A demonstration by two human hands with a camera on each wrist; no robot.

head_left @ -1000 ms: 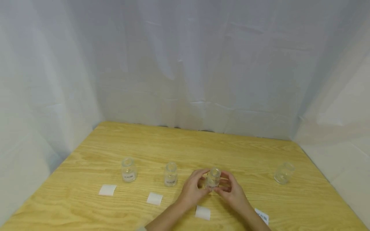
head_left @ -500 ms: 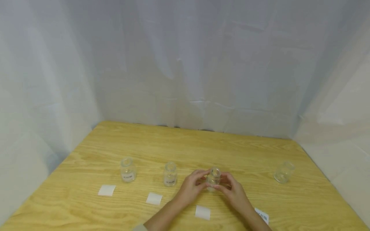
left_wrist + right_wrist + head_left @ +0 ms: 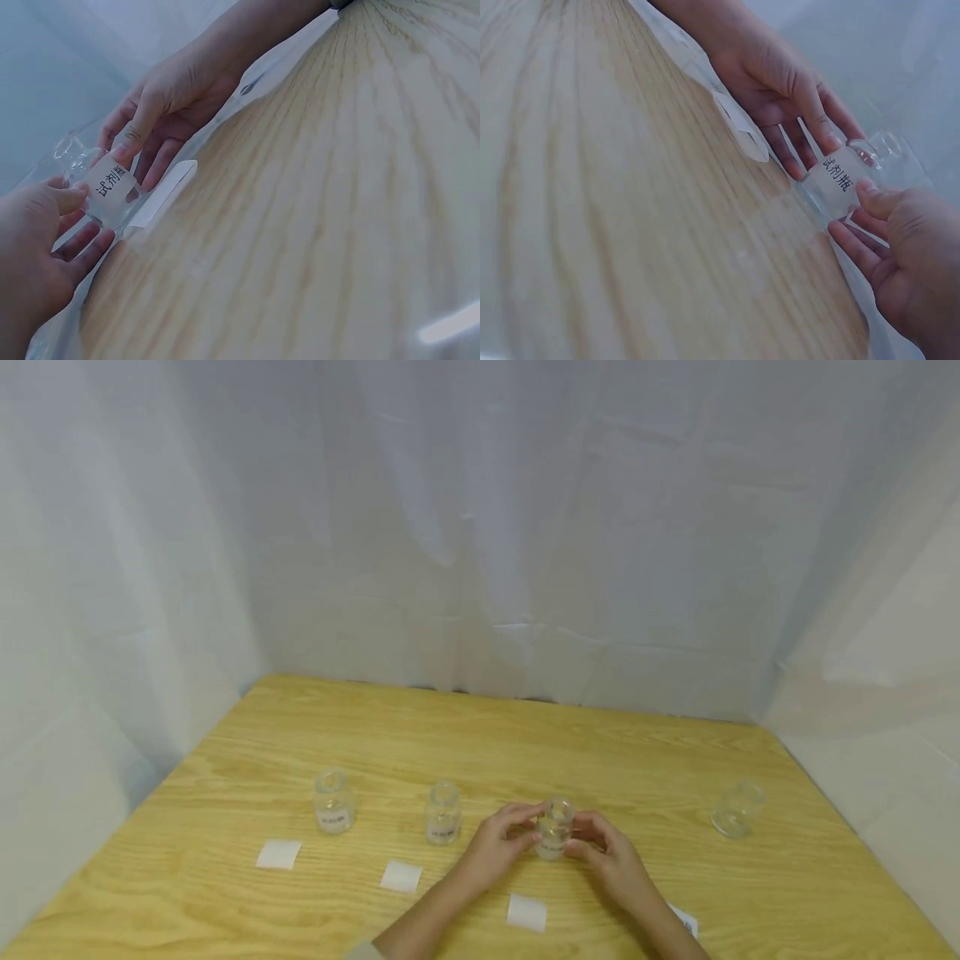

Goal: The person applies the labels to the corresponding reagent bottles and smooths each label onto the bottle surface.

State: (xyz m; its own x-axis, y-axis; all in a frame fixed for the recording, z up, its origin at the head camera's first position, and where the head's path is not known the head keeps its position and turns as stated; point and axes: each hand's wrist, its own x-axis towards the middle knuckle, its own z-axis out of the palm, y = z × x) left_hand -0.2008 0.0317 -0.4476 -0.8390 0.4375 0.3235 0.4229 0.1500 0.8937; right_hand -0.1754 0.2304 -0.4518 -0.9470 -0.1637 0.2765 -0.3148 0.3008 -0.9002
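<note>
Bottle (image 3: 556, 827): two-sided grip

You hold the bottle upright at the front half of the table (image 3: 480, 735), its label (image 3: 110, 184) facing you. Your left hand (image 3: 497, 843) pinches its left side between thumb and fingers; your right hand (image 3: 611, 853) pinches its right side likewise. Whether it touches the table cannot be told. To the left stand a second bottle (image 3: 442, 817) and a third bottle (image 3: 333, 806), both labelled; well apart to the right stands a clear vessel (image 3: 735, 814). Three slips (image 3: 527, 912) lie nearer you.

A wood-grained table (image 3: 465, 735) is enclosed behind and on both sides by pale, creased sheeting (image 3: 600, 527), possibly plastic, whose folds (image 3: 427, 510) are softly lit.
</note>
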